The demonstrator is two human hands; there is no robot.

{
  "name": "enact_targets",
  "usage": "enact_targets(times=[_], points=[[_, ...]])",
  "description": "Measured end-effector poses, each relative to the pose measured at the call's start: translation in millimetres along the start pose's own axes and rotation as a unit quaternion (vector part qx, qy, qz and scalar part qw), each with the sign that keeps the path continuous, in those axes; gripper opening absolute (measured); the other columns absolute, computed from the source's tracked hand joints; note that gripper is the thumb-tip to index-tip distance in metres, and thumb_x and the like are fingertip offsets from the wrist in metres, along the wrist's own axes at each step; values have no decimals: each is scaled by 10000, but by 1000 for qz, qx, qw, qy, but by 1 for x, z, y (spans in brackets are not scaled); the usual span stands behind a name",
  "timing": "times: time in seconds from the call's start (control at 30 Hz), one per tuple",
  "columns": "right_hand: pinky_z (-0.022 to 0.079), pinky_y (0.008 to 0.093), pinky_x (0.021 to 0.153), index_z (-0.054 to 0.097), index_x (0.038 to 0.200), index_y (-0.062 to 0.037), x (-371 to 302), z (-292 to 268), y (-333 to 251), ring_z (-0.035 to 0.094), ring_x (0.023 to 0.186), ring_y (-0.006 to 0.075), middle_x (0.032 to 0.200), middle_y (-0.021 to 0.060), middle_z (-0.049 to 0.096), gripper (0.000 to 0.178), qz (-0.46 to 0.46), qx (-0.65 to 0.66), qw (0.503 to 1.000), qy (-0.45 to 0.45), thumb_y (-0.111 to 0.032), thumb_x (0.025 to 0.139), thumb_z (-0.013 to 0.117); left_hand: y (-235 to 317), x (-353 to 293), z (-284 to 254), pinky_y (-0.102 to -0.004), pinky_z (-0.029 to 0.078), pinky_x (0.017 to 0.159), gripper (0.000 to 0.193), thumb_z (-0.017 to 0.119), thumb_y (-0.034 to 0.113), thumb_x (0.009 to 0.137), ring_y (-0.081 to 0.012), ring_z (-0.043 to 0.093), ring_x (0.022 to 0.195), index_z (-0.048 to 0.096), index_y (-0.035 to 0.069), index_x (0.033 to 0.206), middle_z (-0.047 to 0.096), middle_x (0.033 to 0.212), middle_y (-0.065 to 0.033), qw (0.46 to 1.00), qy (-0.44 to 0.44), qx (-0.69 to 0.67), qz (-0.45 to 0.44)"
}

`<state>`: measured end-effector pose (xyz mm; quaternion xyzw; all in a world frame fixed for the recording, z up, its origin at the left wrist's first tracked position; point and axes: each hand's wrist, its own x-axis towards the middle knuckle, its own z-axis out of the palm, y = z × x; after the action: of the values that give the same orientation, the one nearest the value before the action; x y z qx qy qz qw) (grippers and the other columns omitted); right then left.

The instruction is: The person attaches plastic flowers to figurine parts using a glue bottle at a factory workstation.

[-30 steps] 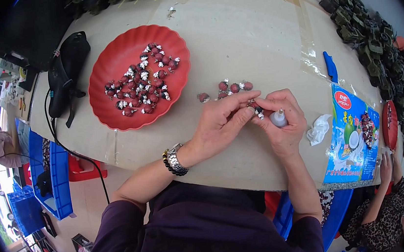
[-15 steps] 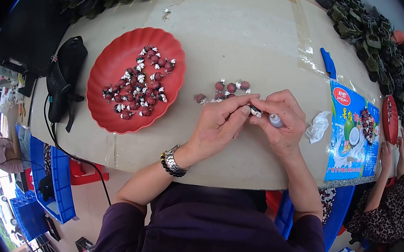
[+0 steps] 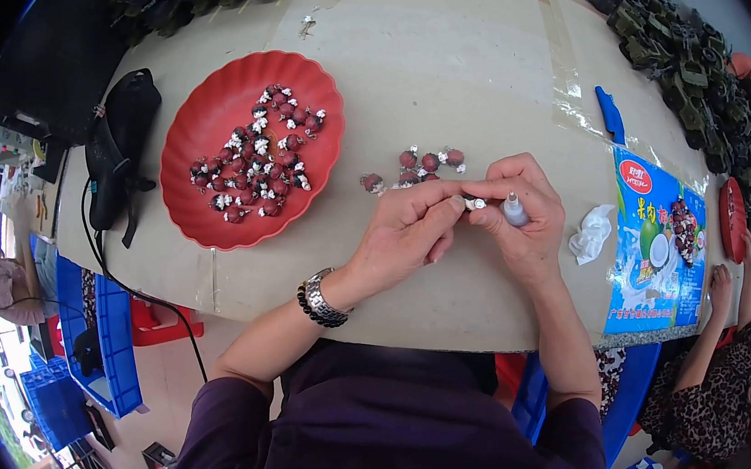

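Shifted since the earlier frame: right hand (image 3: 527, 241), index finger now arched higher, and the small bottle (image 3: 515, 213) it grips in curled fingers, nozzle upward. Left hand (image 3: 399, 237): thumb and index finger pinch a white-tipped piece (image 3: 477, 204), mostly hidden, between the two hands above the table (image 3: 465, 303). Beyond the hands: a cluster of dark-red round pieces (image 3: 429, 163). At left: scalloped red dish (image 3: 200, 134), holding many similar pieces. Right: crumpled white tissue (image 3: 592, 235).
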<state>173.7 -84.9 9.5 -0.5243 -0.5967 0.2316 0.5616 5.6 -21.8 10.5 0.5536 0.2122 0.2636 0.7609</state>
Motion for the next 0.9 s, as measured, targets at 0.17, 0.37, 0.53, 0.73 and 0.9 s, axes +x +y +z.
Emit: enact_targets(times=[0.17,0.37,0.53,0.73,0.9], points=[[445,263,664,715,958,-41,-1,0,2,551,798,140,914,49,570,244,13,34,999,14,-102,731,777,-9,0,-2,-187,350,479,268,514,128,968,-15,470,543,546,16,1210,544,663,18,994,18,67,82],[476,196,511,665,980,26,-4,3,-4,573,680,99,980,101,603,218,86,153,984,14,-101,815,731,-19,1,2,-187,435,543,232,657,58,882,-36,575,659,500,9,1045,618,849,-29,968,86,117,205],[459,207,524,656,949,22,-6,4,-7,581,673,92,879,57,627,183,125,229,965,7,-75,811,728,-24,3,3,-199,442,531,219,671,8,854,-40,570,641,530,20,1022,625,862,-45,953,90,124,261],[457,212,540,651,925,17,-6,6,-11,580,670,89,878,60,640,237,105,237,966,12,-141,789,763,-23,4,1,-228,449,529,194,705,-44,786,-102,580,633,578,19,919,609,779,-61,921,109,180,328],[452,217,549,654,896,19,-7,6,-9,581,674,91,877,68,641,248,87,216,972,15,-149,765,781,-21,4,4,-251,452,532,202,720,-62,747,-145,583,642,597,17,886,608,767,-71,909,123,188,350]])
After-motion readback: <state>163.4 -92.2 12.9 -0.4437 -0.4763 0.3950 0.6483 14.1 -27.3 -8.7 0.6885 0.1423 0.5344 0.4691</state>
